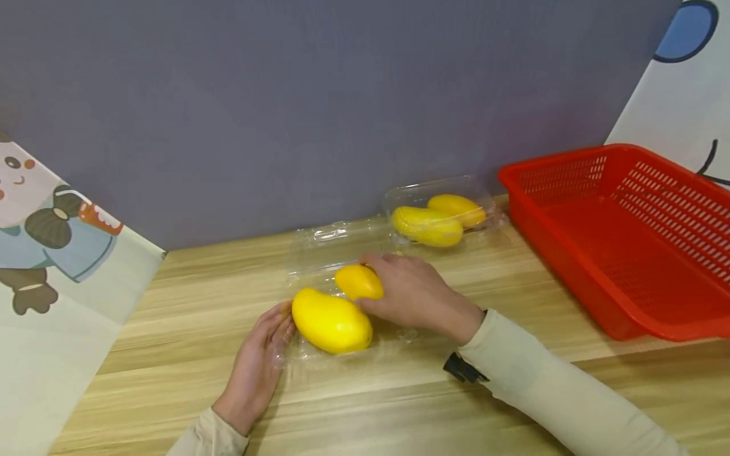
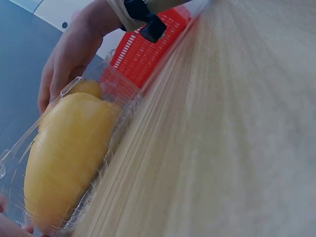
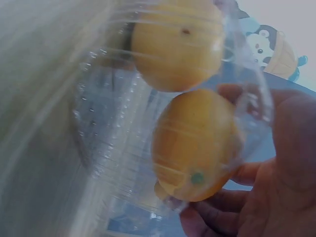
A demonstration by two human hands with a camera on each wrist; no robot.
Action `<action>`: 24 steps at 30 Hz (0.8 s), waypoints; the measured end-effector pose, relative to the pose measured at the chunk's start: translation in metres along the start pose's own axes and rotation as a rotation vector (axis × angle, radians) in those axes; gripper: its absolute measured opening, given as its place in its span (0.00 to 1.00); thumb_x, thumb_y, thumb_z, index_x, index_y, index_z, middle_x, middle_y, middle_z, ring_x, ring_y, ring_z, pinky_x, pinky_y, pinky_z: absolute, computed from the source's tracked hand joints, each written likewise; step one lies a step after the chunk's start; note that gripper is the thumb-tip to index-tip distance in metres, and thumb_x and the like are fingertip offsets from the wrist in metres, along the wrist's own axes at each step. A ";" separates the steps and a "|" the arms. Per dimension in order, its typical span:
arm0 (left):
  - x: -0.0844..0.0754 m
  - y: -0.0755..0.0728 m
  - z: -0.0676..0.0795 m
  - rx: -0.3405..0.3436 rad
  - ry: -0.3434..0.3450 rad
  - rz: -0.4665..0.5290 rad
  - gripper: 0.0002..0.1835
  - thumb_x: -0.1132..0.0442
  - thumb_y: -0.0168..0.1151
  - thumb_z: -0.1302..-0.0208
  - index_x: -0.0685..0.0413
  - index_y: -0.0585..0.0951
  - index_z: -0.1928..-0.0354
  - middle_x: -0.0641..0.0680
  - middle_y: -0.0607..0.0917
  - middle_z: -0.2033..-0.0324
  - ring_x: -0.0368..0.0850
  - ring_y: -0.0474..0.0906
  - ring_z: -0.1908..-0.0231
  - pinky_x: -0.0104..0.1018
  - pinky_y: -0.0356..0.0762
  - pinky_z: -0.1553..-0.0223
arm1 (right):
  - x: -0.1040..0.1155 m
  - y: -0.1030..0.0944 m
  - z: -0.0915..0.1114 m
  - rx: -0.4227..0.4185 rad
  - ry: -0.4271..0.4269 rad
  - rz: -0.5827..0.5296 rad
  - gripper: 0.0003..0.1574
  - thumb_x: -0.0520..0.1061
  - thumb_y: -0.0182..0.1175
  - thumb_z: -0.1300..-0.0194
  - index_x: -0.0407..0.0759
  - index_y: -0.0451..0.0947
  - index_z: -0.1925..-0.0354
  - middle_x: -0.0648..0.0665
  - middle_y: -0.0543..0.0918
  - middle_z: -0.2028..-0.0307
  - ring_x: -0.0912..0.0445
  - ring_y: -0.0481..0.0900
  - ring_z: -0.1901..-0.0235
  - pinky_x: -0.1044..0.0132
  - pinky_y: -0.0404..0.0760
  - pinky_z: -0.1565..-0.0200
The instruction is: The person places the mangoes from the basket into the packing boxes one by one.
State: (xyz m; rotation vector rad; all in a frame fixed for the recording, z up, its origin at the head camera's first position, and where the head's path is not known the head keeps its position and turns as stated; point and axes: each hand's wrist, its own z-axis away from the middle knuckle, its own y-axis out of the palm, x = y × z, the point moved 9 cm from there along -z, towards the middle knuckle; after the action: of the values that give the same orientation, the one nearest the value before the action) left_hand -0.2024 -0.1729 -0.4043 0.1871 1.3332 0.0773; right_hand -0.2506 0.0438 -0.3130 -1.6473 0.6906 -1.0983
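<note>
In the head view my right hand (image 1: 410,291) grips a smaller yellow mango (image 1: 358,282) in an opened clear plastic clamshell box (image 1: 319,250). A larger mango (image 1: 332,322) lies in the same box, nearer to me. My left hand (image 1: 256,361) rests against the box's left side, fingers beside the larger mango's end. The right wrist view shows the smaller mango (image 3: 197,143) behind the clear wall, thumb and fingers around its side. From the left wrist, the larger mango (image 2: 69,158) hides most of the smaller one.
Behind the right hand, a second clear box (image 1: 433,187) holds two mangoes (image 1: 428,226) by the grey back wall. A red plastic basket (image 1: 570,272) with slotted sides stands at the right on the wooden table (image 1: 182,304).
</note>
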 end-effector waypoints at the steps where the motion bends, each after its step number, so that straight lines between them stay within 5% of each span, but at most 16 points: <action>1: 0.000 0.000 0.000 0.001 0.000 -0.001 0.31 0.50 0.34 0.19 0.58 0.49 0.23 0.56 0.53 0.22 0.47 0.50 0.23 0.43 0.45 0.20 | 0.000 0.001 0.000 -0.002 -0.005 0.007 0.42 0.66 0.62 0.39 0.50 0.69 0.33 0.44 0.82 0.42 0.49 0.82 0.51 0.54 0.80 0.49; 24: 0.000 0.001 -0.001 0.001 0.009 0.007 0.30 0.51 0.34 0.19 0.59 0.50 0.24 0.56 0.54 0.23 0.46 0.50 0.23 0.41 0.46 0.20 | 0.008 0.016 0.003 0.018 -0.077 0.131 0.33 0.57 0.60 0.32 0.48 0.70 0.33 0.41 0.83 0.46 0.44 0.80 0.46 0.49 0.75 0.44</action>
State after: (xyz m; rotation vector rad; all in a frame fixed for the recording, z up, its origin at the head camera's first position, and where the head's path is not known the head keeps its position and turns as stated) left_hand -0.2031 -0.1718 -0.4047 0.1921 1.3416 0.0834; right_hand -0.2436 0.0331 -0.3258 -1.5976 0.7253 -0.9406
